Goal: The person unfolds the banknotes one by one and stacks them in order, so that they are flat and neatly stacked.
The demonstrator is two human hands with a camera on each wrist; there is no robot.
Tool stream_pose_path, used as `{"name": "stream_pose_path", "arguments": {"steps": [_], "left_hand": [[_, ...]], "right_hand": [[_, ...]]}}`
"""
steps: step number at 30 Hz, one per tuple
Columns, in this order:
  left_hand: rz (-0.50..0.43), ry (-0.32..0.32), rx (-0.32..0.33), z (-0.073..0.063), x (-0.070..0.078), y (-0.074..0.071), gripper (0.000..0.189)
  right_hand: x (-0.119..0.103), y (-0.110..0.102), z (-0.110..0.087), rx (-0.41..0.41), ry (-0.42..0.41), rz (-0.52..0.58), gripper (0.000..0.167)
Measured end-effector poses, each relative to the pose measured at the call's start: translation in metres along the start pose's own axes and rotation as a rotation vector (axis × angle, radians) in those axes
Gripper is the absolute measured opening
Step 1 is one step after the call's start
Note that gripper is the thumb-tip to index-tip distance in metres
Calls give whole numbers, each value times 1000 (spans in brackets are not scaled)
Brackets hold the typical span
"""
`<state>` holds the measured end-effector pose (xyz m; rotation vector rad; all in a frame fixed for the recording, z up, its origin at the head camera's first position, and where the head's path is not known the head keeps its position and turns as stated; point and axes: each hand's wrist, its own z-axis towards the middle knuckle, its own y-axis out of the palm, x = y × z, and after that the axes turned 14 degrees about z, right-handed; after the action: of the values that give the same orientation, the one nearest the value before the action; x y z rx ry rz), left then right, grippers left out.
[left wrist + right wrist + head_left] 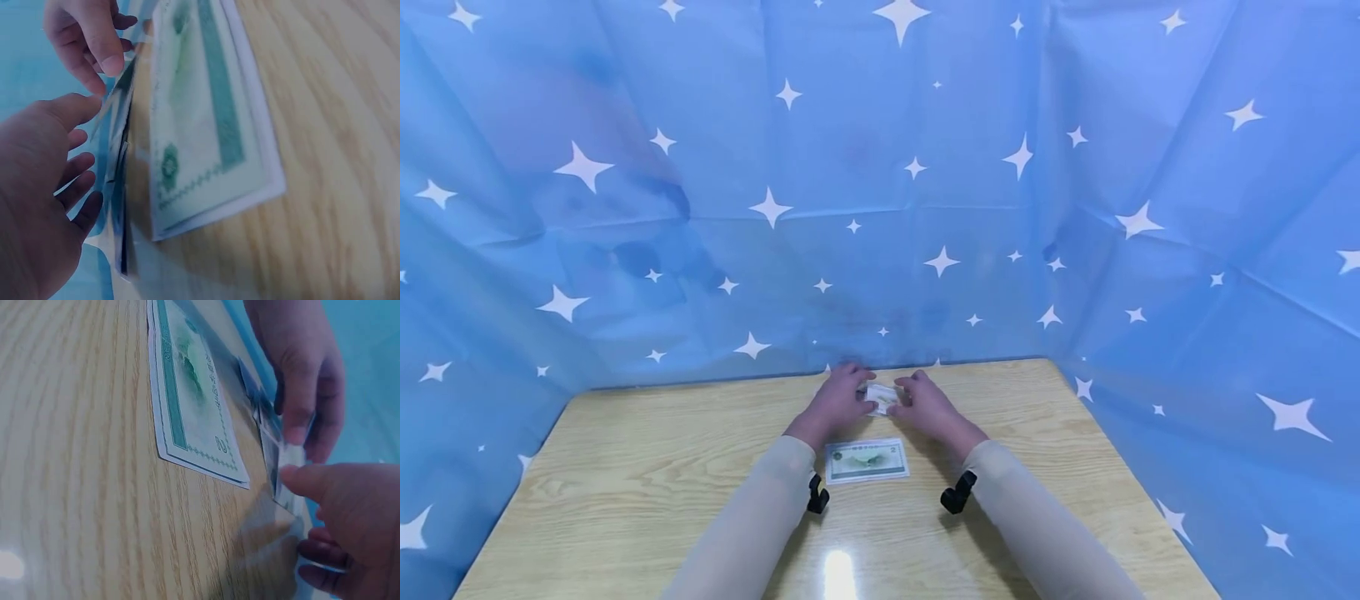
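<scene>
Near the far edge of the table, a small pale paper slip (pixel 882 398) is between my two hands. My left hand (pixel 837 402) pinches it from the left, thumb on its near face. From the right, my right hand (pixel 931 408) pinches it with thumb and fingers. In the right wrist view both thumbs press close together on the slip (pixel 289 495). More thin flat pieces (pixel 117 159) show edge-on beneath it in the left wrist view. A green-and-white banknote (pixel 867 461), marked with a 2, lies flat nearer me, between the forearms and untouched.
The light wood-grain table (pixel 670 483) ends at a blue curtain (pixel 850 275) with white stars, which hangs behind it and along both sides. Black bands (pixel 958 492) sit at the wrists over pale sleeves (pixel 1037 517). A bright reflection shines on the table's near part.
</scene>
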<state>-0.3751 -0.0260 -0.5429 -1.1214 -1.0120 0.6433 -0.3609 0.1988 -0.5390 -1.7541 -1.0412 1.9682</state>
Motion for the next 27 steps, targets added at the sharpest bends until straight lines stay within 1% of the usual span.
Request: {"name": "stream_pose_path", "arguments": {"steps": [3, 4, 7, 8, 10, 13, 19, 22, 24, 25, 27], "left_hand": [[65, 5, -9, 2, -5, 8, 57], [82, 2, -13, 2, -6, 8, 57], [122, -2, -27, 1, -6, 8, 56], [128, -8, -38, 0, -4, 6, 56], [139, -13, -48, -2, -2, 4, 56], [156, -12, -56, -3, -2, 5, 55], [141, 0, -30, -4, -2, 7, 51], [128, 6, -19, -4, -1, 6, 49], [113, 2, -21, -4, 0, 5, 48], [98, -1, -16, -3, -1, 7, 49], [82, -13, -15, -2, -1, 6, 49]], "right_hand": [[0, 1, 2, -34, -24, -38, 70], [0, 2, 3, -42, -34, -47, 69], [0, 2, 4, -55, -51, -69, 65], [0, 2, 4, -57, -53, -75, 64], [0, 2, 4, -63, -48, -75, 61], [0, 2, 4, -62, -42, -64, 59], [-2, 0, 2, -43, -32, -27, 57], [-1, 0, 3, -37, -27, -4, 56], [0, 1, 4, -31, -18, 31, 52], [1, 2, 5, -24, -17, 58, 50], [3, 3, 7, -7, -10, 118, 44]]}}
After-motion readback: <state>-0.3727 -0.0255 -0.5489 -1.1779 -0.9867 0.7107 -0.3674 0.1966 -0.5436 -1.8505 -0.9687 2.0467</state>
